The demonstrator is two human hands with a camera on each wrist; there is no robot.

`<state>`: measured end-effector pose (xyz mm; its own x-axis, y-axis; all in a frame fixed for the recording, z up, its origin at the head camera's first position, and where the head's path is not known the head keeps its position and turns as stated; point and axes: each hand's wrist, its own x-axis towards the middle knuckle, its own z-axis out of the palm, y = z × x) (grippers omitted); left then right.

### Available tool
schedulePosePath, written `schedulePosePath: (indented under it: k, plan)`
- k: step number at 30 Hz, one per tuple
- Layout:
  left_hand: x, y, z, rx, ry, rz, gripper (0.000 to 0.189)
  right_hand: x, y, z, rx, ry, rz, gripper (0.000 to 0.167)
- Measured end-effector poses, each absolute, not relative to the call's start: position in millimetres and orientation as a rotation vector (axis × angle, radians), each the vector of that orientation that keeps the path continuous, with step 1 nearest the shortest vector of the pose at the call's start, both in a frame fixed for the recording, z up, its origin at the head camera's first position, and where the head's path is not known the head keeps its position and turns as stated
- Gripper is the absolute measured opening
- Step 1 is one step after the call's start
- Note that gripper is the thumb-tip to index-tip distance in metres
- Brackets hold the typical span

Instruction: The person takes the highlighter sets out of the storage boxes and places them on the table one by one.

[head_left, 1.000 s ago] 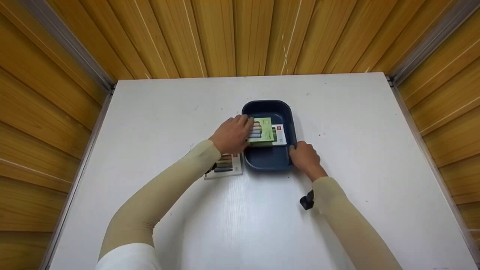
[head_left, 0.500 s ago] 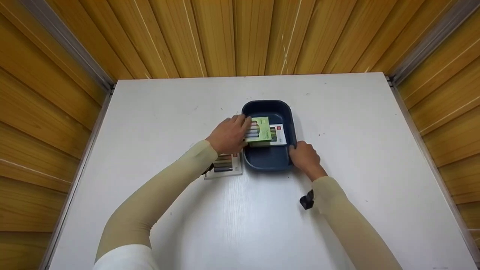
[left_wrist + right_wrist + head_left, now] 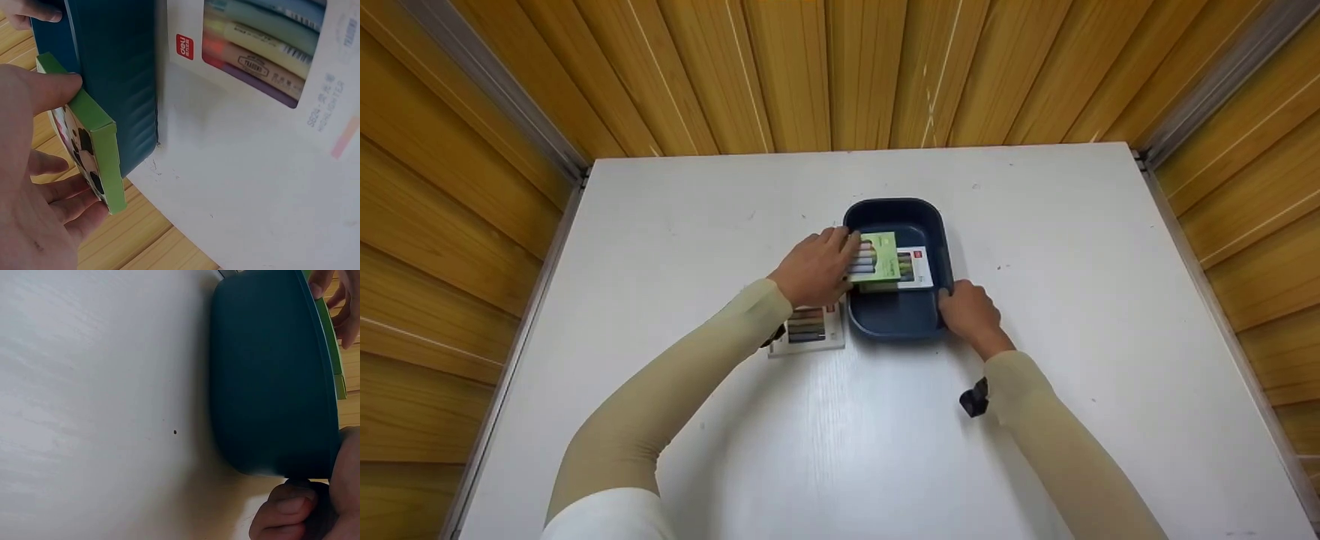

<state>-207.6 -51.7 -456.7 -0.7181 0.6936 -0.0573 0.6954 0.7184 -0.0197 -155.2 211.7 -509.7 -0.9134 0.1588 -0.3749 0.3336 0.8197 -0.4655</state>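
Observation:
My left hand (image 3: 814, 268) pinches a light green box (image 3: 887, 256) of pens by its left end, above the dark blue bin (image 3: 894, 319). In the left wrist view the green box (image 3: 107, 152) shows a panda picture on its underside, with the thumb on its upper edge and the fingers below. Lower in the bin lies a white box (image 3: 920, 270) with coloured pens behind its window, partly covered by the green one. My right hand (image 3: 971, 311) grips the bin's right wall near its front corner.
Left of the bin, a white highlighter box (image 3: 833, 334) lies flat on the white table (image 3: 1050, 247), partly hidden under the left wrist. Its red deli label shows in the left wrist view. Wood-patterned panels (image 3: 799, 75) stand behind the table and at both sides.
My left hand has shifted slightly to the left with the green box, so more of the white box beneath shows. The right hand keeps its place on the bin.

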Motion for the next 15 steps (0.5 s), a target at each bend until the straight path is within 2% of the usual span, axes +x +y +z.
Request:
schedulePosePath:
  k: [15]
  plan:
    - [-208.2,-59.2,-454.7,1.131,2.867,-0.055,0.073,-155.4,212.1,-508.1,0.362,2.66,-0.785,0.04]
